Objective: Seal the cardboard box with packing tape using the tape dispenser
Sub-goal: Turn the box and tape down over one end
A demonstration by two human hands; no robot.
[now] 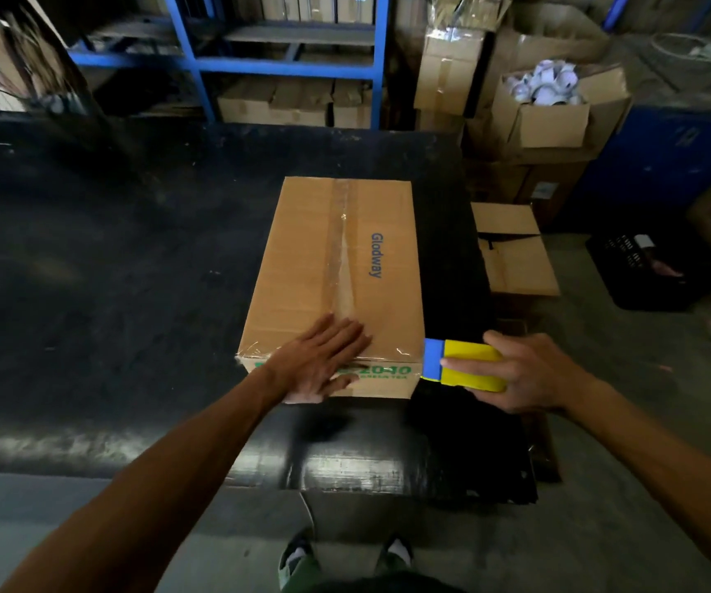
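Box [336, 284] on black table [88, 250], flat left hand [324, 361]; right hand [529, 374] grip grasping dispenser [465, 365].

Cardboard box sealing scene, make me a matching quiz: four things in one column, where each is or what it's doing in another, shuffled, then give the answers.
Things:
1. left hand
2. right hand
3. tape dispenser
4. cardboard box

Places or states:
A. lies on the black table, clear tape along its top seam
B. grips the yellow body
C. pressed flat on the box's near edge
D. blue end at the box's near right corner

Pairs: 1-C, 2-B, 3-D, 4-A
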